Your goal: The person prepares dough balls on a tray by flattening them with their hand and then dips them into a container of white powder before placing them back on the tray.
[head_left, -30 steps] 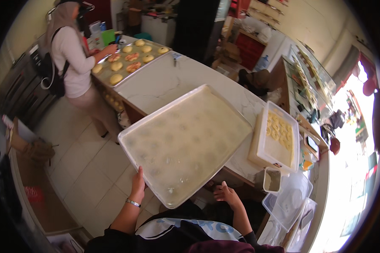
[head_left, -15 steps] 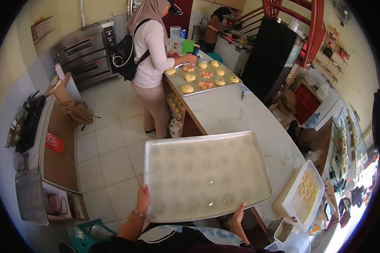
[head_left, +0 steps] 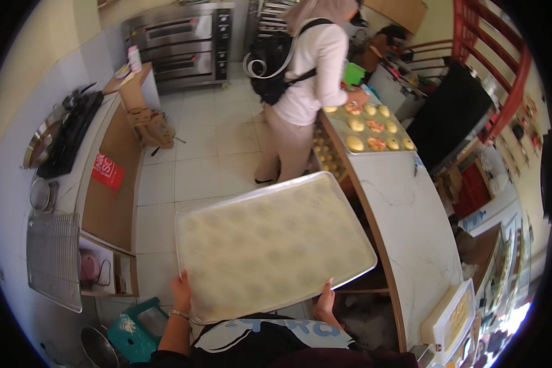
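Note:
A wide, shallow baking tray with a pale, greasy-looking surface and faint round marks spans the space before my body. My left hand grips its near left corner, the wrist wearing a bracelet. My right hand holds the near edge further right, thumb on the rim; the fingers beneath are hidden. No bread or dough lies on this tray. Its right end reaches close to the edge of the marble-patterned counter.
A co-worker stands ahead at the counter, by a tray of buns. A deck oven is at the back. Left are a stove, a wire rack and a green stool. A plastic box sits at right.
My view has swung to the left, and the tray now hangs over the floor beside the counter instead of overlapping its top. Both hands still hold it.

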`<move>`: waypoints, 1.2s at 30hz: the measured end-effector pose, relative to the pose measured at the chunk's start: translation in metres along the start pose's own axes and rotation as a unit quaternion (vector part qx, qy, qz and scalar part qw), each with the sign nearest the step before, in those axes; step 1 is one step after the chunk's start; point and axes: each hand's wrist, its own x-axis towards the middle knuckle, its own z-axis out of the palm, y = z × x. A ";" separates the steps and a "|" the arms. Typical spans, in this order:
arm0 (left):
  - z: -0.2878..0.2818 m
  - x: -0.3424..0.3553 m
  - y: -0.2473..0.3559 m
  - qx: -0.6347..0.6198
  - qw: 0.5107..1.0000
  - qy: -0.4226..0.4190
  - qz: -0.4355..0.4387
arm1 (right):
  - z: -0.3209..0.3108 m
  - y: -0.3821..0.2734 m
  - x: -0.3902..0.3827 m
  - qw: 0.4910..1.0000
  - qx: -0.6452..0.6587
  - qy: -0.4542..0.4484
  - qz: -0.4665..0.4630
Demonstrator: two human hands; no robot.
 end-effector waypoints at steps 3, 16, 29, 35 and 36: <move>-0.041 0.038 -0.024 -0.036 0.997 0.061 -0.043 | 0.064 0.024 0.009 0.999 -0.012 -0.047 0.011; -0.099 0.162 -0.033 -0.017 0.976 0.187 -0.110 | 0.301 0.070 0.094 0.951 -0.151 -0.245 0.110; -0.058 0.430 0.094 0.080 0.960 0.255 -0.085 | 0.554 0.085 0.245 0.915 -0.178 -0.201 0.300; -0.010 0.570 0.159 0.055 0.978 0.192 -0.055 | 0.654 0.090 0.331 0.942 -0.117 -0.123 0.289; -0.002 0.593 0.162 0.049 0.979 0.196 -0.034 | 0.670 0.099 0.349 0.945 -0.113 -0.113 0.285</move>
